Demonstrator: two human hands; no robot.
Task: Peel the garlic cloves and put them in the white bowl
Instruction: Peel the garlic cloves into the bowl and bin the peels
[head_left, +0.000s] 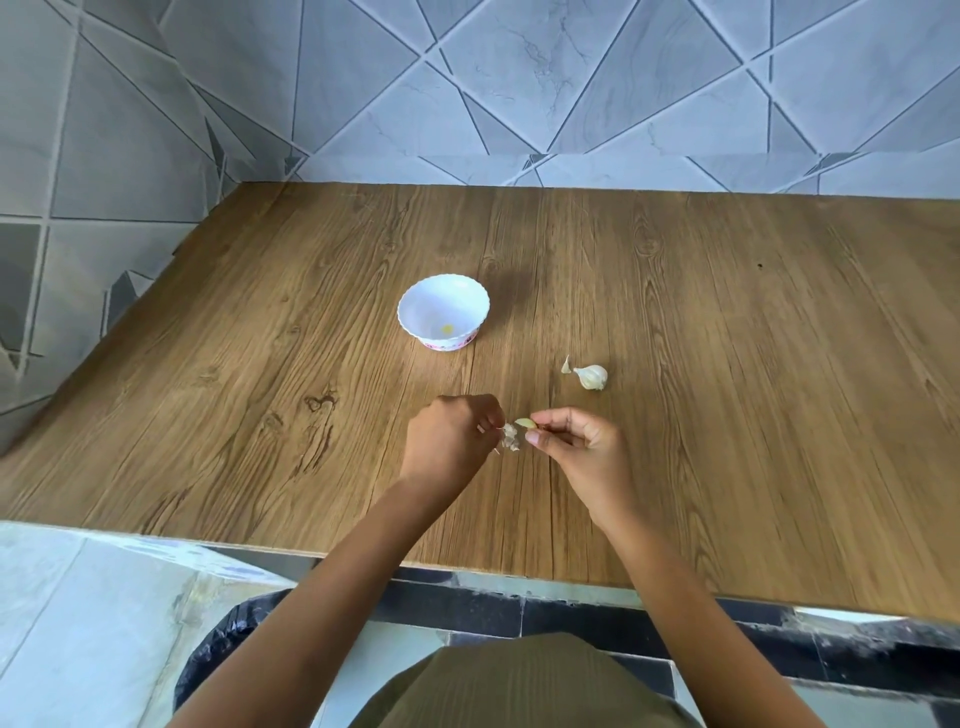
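White bowl (422, 304) noted mid-table, one yellowish piece inside. Toward the front edge, torn skin (511, 437) is pinched in the left hand (449, 441); the clove (525, 423) is pinched by the right hand (576, 447). Unpeeled garlic (592, 376) lies further right. Risk: the bare clove may slip from so light a pinch.

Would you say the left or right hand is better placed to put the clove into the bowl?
Right: the right hand pinches the peeled clove, while the left hand holds only skin.
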